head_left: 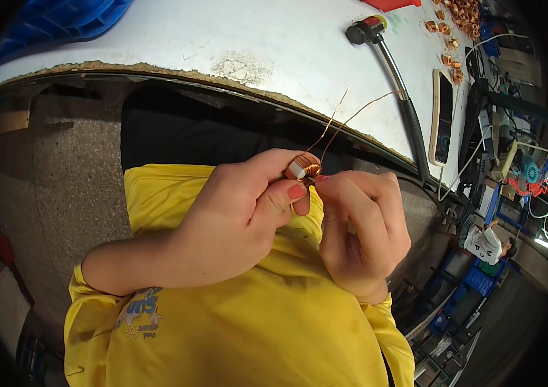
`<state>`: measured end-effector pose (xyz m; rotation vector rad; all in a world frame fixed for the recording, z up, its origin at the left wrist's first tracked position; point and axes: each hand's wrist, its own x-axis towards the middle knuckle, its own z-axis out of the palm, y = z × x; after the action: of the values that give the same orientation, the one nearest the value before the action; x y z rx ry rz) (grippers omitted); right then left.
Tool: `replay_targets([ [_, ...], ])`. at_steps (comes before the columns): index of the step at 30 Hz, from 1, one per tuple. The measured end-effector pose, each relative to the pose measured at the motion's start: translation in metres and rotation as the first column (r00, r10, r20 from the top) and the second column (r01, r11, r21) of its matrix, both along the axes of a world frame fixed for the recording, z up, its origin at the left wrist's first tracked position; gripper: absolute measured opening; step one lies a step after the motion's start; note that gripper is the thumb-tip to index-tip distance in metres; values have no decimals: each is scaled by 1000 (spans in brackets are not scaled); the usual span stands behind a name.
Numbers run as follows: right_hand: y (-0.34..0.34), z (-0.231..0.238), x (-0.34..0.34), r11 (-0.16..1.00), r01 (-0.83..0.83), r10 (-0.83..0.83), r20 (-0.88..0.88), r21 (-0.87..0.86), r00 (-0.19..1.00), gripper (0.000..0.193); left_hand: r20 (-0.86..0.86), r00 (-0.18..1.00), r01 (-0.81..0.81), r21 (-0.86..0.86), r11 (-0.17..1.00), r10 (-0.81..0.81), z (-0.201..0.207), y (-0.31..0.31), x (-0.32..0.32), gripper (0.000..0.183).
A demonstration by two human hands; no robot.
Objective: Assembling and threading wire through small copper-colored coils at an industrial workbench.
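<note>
Between the thumb and fingers of my left hand [232,206] is a small copper wire coil [313,168], held just beyond the table's front edge. It has a pale block at its middle, and two long copper wire leads [334,124] stick up from it toward the table. My right hand [367,226] is closed in a pinch, its thumb and forefinger tips meeting at the coil's right lower side. Whatever lies between those fingertips is hidden.
On the white table [177,39] lies a mallet [393,68] with a black grip, its handle reaching over the front edge. Beside it lies a phone [441,116]. Several copper coils [464,19] are heaped at the far right. A blue bin [61,22] stands far left.
</note>
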<state>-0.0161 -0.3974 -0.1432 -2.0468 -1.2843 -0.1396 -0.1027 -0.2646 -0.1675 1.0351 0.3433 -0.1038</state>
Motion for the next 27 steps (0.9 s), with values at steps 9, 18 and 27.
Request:
replay_targets([
  [9, 4, -5, -2, 1000, -5, 5, 97, -2, 995, 22, -40, 998, 52, 52, 997, -50, 1, 4, 1, 26],
  [18, -4, 4, 14, 998, -50, 53, -88, 32, 995, 16, 135, 990, -53, 113, 992, 38, 0, -3, -2, 26],
  [27, -28, 2, 48, 917, 398, -394, -80, 28, 915, 18, 142, 990, -6, 126, 992, -12, 9, 9, 4, 21],
])
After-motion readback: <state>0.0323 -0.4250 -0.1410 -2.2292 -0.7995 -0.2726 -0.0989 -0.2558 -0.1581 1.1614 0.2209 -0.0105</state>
